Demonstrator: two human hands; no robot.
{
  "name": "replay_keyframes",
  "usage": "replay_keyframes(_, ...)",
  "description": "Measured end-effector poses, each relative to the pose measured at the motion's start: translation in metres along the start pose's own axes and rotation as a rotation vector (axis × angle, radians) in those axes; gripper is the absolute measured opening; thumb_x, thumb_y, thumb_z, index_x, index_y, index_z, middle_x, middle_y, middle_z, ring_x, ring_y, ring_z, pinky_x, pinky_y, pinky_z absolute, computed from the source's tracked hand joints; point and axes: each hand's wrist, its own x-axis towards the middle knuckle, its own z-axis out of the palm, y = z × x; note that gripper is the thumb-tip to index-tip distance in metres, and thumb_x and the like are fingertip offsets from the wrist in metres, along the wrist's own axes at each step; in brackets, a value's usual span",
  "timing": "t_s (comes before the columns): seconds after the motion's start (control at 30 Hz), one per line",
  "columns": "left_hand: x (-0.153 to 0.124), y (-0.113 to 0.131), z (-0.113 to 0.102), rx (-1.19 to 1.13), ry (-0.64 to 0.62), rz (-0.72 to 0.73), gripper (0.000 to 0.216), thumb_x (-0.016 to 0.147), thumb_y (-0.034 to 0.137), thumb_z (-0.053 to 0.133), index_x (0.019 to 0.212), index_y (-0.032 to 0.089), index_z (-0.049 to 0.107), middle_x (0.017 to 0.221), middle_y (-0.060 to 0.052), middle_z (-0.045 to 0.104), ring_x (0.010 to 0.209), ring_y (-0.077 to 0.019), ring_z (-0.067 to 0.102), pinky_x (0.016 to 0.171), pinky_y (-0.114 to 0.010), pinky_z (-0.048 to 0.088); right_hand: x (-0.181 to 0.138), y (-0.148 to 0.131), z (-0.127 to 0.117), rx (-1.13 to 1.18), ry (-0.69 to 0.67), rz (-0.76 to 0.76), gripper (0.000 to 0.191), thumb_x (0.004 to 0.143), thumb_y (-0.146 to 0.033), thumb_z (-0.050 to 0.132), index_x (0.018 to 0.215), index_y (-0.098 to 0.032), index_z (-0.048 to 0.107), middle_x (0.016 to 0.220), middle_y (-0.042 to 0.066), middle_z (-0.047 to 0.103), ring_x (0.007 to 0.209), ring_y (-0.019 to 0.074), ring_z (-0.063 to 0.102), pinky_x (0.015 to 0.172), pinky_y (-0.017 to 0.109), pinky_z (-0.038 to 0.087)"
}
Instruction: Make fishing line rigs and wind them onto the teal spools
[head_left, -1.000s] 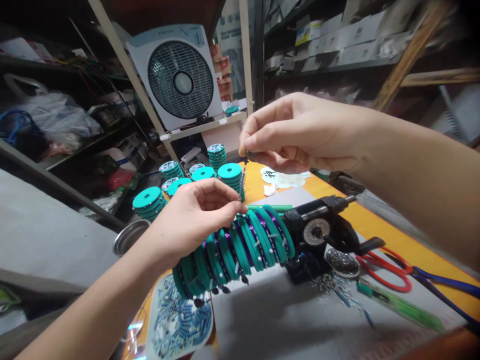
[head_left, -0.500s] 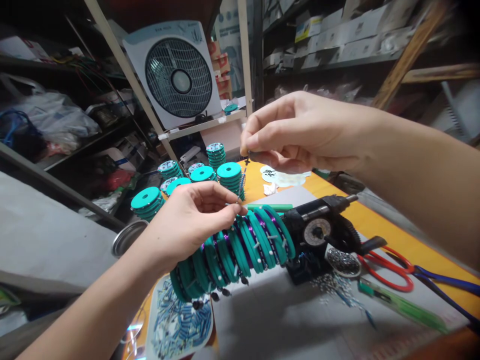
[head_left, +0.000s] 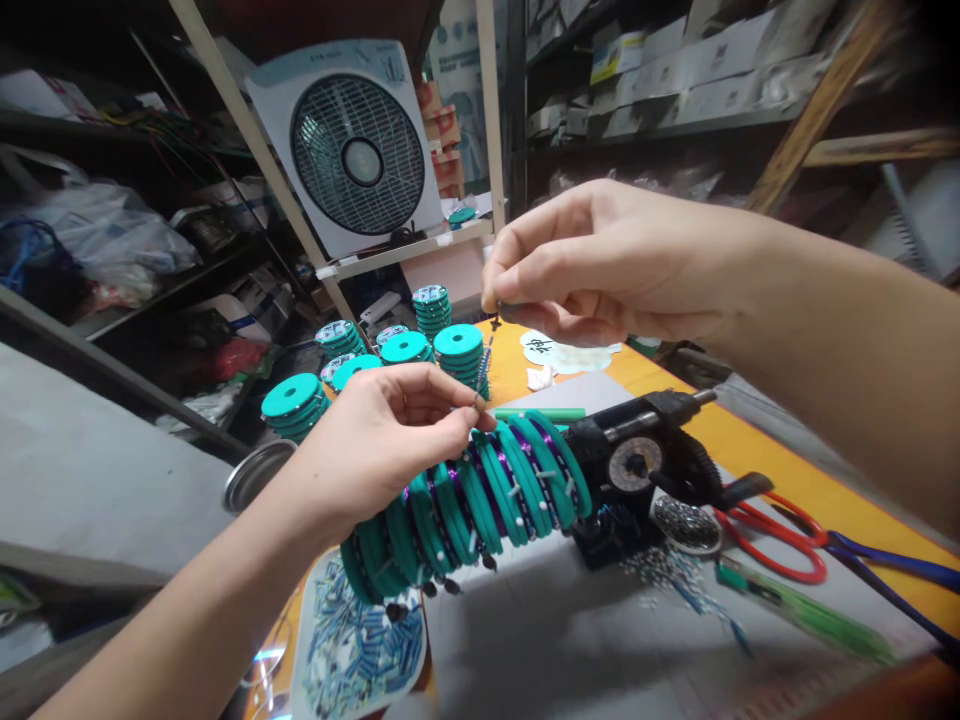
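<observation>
A row of teal spools point(head_left: 480, 490) sits side by side on a black winding device point(head_left: 637, 455), with dark and purple strand on them and small white pins sticking out. My left hand point(head_left: 397, 430) is over the top of the spools, thumb and forefinger pinched on the lower end of a thin beaded strand point(head_left: 486, 365). Above and to the right, my right hand point(head_left: 570, 265) pinches the strand's upper end, where a small dark cross-shaped piece shows just below the fingertips. Between the two hands the strand runs taut and slightly slanted. My fingers hide its very ends.
Stacked teal spools point(head_left: 459, 345) stand behind. A tray of small blue and white pieces point(head_left: 360, 640) lies in front at left. Red-handled scissors point(head_left: 795, 545), blue-handled pliers point(head_left: 900, 560), a green cutter point(head_left: 802, 610) and a dish of dark bits point(head_left: 686, 522) lie right. A box fan point(head_left: 360, 150) stands behind.
Almost nothing differs. Both hands keep their pinch on the strand, with at most a very slight shift of the fingers.
</observation>
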Motion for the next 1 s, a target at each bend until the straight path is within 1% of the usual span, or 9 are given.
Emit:
replay_keyframes(0.27, -0.0001, -0.0007, -0.0001, 0.008, -0.008, 0.008, 0.004, 0.077, 0.020, 0.069, 0.079, 0.017, 0.069, 0.077, 0.002, 0.072, 0.062, -0.0036, 0.059, 0.058, -0.010, 0.046, -0.0025, -0.0019, 0.0025, 0.012, -0.011, -0.008, 0.012, 0.081, -0.006, 0.053, 0.074, -0.007, 0.063, 0.049, -0.002, 0.053, 0.038, 0.0035, 0.044, 0.031, 0.010, 0.033)
replay_keyframes(0.47, -0.0002, -0.0012, 0.0000, 0.010, -0.023, 0.015, 0.005, 0.078, 0.022, 0.069, 0.080, 0.017, 0.068, 0.080, 0.001, 0.072, 0.067, -0.0050, 0.061, 0.061, -0.011, 0.047, -0.0037, -0.0037, 0.0050, 0.015, 0.010, 0.003, 0.010, 0.078, -0.007, 0.056, 0.070, -0.008, 0.063, 0.047, -0.001, 0.051, 0.038, 0.0050, 0.043, 0.030, 0.011, 0.034)
replay_keyframes(0.6, 0.0001, -0.0015, 0.0002, 0.019, -0.030, 0.026, 0.007, 0.079, 0.024, 0.069, 0.080, 0.017, 0.068, 0.082, 0.000, 0.072, 0.071, -0.0073, 0.063, 0.063, -0.014, 0.047, -0.0064, -0.0056, 0.0037, -0.026, -0.011, 0.019, 0.011, 0.080, -0.009, 0.055, 0.072, -0.011, 0.062, 0.054, -0.001, 0.052, 0.041, 0.0062, 0.046, 0.032, 0.013, 0.031)
replay_keyframes(0.7, -0.0003, -0.0010, 0.0003, 0.021, -0.036, 0.023, 0.008, 0.079, 0.025, 0.069, 0.081, 0.017, 0.068, 0.083, -0.001, 0.072, 0.073, -0.0087, 0.064, 0.063, -0.015, 0.047, -0.0076, -0.0076, 0.0031, -0.042, -0.026, 0.037, 0.015, 0.082, -0.009, 0.054, 0.069, -0.012, 0.061, 0.055, -0.001, 0.052, 0.042, 0.0060, 0.047, 0.033, 0.014, 0.031)
replay_keyframes(0.87, -0.0011, -0.0009, 0.0010, 0.001, -0.018, 0.028, 0.009, 0.078, 0.024, 0.068, 0.085, 0.017, 0.067, 0.084, -0.001, 0.071, 0.068, -0.0083, 0.061, 0.059, -0.016, 0.046, -0.0052, -0.0072, 0.0026, -0.024, -0.026, 0.038, 0.016, 0.080, -0.007, 0.057, 0.066, -0.013, 0.062, 0.052, -0.002, 0.052, 0.039, 0.0048, 0.045, 0.032, 0.014, 0.033)
replay_keyframes(1.0, -0.0012, -0.0020, 0.0019, -0.019, -0.005, 0.034, 0.017, 0.074, 0.024, 0.073, 0.088, 0.018, 0.065, 0.082, 0.001, 0.069, 0.067, -0.0072, 0.058, 0.059, -0.015, 0.045, -0.0041, -0.0061, 0.0026, -0.006, -0.020, 0.046, 0.014, 0.079, -0.009, 0.061, 0.067, -0.013, 0.063, 0.051, -0.002, 0.052, 0.038, 0.0044, 0.044, 0.032, 0.014, 0.031)
